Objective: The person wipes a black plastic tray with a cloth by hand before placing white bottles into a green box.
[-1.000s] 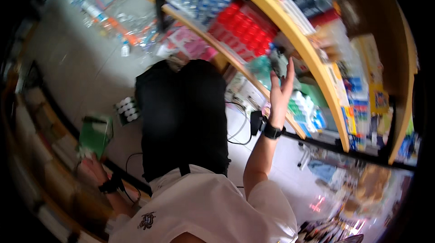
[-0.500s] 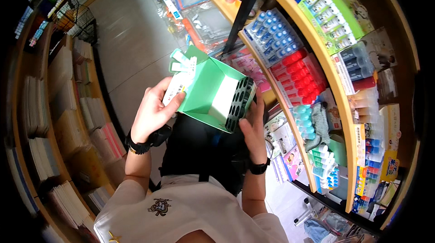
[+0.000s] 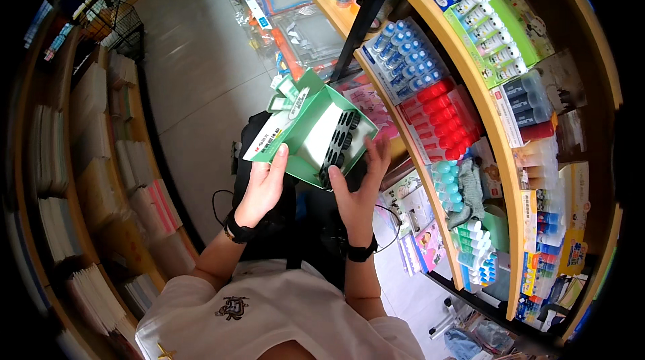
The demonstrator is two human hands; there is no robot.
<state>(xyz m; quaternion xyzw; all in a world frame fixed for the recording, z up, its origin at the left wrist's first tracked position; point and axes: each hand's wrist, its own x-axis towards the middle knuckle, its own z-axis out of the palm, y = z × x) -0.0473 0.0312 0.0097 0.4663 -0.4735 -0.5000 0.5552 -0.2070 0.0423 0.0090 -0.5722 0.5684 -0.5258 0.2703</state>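
Observation:
An open-topped green box (image 3: 310, 133) with a pale inside is held up in front of me, tilted. My left hand (image 3: 263, 189) grips its lower left side, thumb on the white printed panel (image 3: 279, 128). Small white-and-green pieces (image 3: 285, 91) stick out behind that panel. A black insert with rows of oval holes (image 3: 339, 146) leans along the box's right side. My right hand (image 3: 363, 189) is at the lower right corner, its thumb by the insert's lower end. Its other fingers are spread beside the box, apart from the thumb.
Close on the right, wooden shelves (image 3: 494, 118) carry blue-capped bottles (image 3: 405, 58), red-capped tubes (image 3: 440, 118) and teal bottles (image 3: 449, 182). Shelves of books and paper (image 3: 101, 158) run along the left. Clear plastic pouches (image 3: 306, 31) lie ahead, beside a black post (image 3: 363, 21).
The box has turned and tilted, and the black insert leans further into it. My left hand has moved lower and right; my right hand's thumb has shifted left, with its fingers spreading off the box.

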